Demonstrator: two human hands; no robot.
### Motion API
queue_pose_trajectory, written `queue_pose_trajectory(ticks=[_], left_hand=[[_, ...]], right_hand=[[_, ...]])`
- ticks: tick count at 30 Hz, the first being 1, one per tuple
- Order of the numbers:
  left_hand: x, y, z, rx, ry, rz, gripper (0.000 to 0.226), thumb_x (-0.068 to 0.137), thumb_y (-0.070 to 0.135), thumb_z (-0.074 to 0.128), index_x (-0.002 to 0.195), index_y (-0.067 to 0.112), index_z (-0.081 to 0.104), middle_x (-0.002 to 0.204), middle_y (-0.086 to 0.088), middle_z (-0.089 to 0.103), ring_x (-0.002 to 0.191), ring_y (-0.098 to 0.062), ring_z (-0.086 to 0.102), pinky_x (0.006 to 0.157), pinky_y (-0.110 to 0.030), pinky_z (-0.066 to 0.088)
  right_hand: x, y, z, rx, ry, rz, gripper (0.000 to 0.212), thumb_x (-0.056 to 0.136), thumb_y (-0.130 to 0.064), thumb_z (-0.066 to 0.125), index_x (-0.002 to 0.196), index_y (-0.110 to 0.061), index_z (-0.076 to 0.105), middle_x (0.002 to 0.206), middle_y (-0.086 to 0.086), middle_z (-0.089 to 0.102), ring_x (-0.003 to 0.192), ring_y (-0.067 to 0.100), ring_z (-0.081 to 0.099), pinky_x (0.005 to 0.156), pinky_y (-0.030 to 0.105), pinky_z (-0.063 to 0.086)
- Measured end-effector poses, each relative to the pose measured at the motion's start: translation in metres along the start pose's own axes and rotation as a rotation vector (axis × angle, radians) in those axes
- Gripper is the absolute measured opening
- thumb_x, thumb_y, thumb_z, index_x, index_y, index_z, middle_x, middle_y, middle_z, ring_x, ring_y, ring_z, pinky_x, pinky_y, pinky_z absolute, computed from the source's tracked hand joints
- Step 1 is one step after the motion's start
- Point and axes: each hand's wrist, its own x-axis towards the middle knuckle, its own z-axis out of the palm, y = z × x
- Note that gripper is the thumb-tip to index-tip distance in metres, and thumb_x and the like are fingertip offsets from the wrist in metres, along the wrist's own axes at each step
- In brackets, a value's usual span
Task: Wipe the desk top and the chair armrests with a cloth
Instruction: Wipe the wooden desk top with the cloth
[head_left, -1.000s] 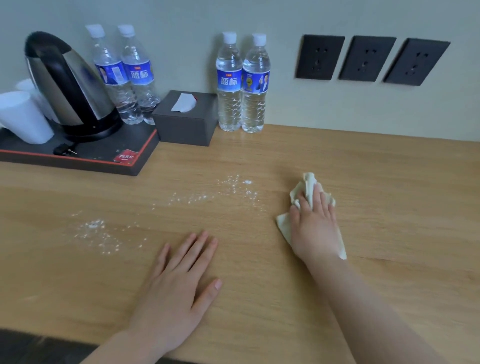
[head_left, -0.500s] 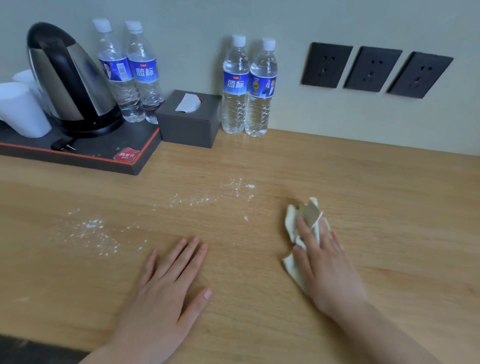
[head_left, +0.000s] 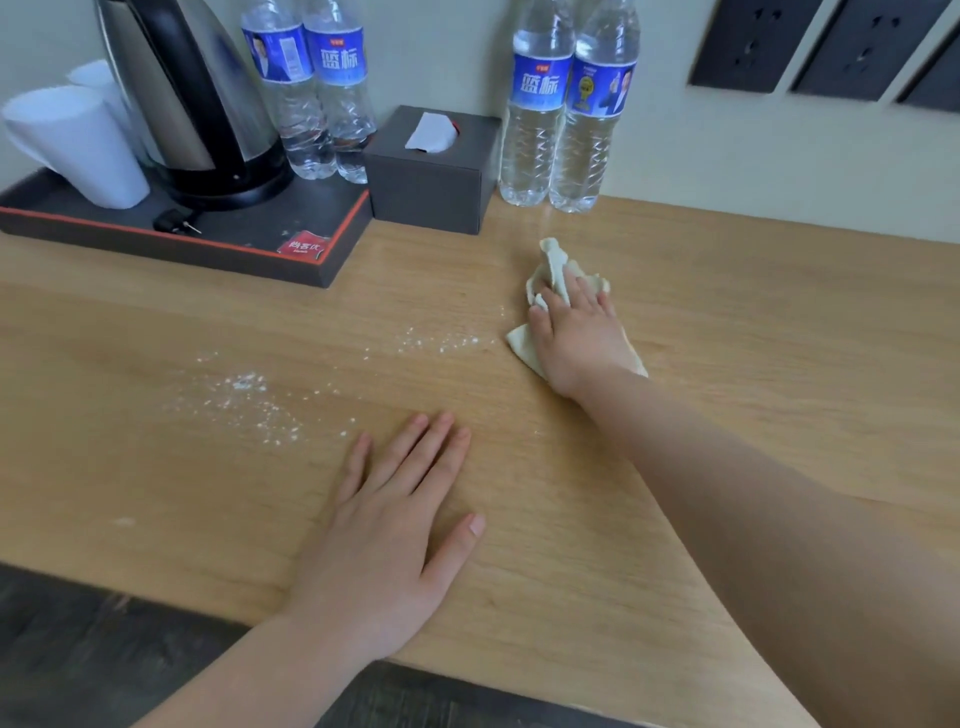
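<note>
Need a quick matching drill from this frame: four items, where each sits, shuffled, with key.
Items:
1. cloth
2. kettle
3. tissue box
4. left hand

Places:
A. on the black tray
B. flat on the desk, near the front edge
C. under the right hand
D. between the two pairs of water bottles

Pairs: 1-C, 2-A, 3-D, 4-B
</note>
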Motion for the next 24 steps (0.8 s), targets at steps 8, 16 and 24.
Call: queue_pose_trajectory(ticks=[8, 16, 24], left_hand=[[-0.011, -0.015, -0.012, 0.004, -0.031, 0.079, 0.061, 0.092, 0.061, 0.013, 0.146, 0.036, 0.001, 0.156, 0.017, -0.001, 0.141, 0.000, -0.009, 0.113, -0.036, -0.005], [-0.020, -0.054, -0.024, 0.010, -0.074, 0.046, 0.055, 0.094, 0.053, 0.024, 0.145, 0.033, 0.019, 0.154, 0.013, 0.019, 0.141, -0.003, 0.006, 0.113, -0.038, 0.003], [-0.017, -0.052, -0.025, -0.074, 0.034, 0.018, 0.052, 0.092, 0.044, 0.026, 0.136, 0.021, 0.044, 0.143, 0.004, 0.043, 0.133, -0.009, 0.030, 0.109, -0.047, 0.015]], right_hand=[[-0.090, -0.003, -0.015, 0.056, -0.165, -0.402, 0.049, 0.100, -0.038, 0.029, 0.148, -0.031, 0.022, 0.159, 0.003, 0.010, 0.145, 0.008, -0.003, 0.116, 0.025, -0.008], [-0.111, 0.012, -0.014, 0.040, 0.015, 0.075, 0.053, 0.098, -0.037, 0.022, 0.150, -0.027, 0.014, 0.158, 0.008, 0.016, 0.146, 0.015, -0.003, 0.118, 0.032, 0.003], [-0.010, -0.047, 0.006, 0.024, -0.053, 0.130, 0.050, 0.101, -0.036, 0.013, 0.150, -0.026, 0.015, 0.160, 0.007, 0.003, 0.146, 0.022, -0.007, 0.118, 0.037, -0.005]])
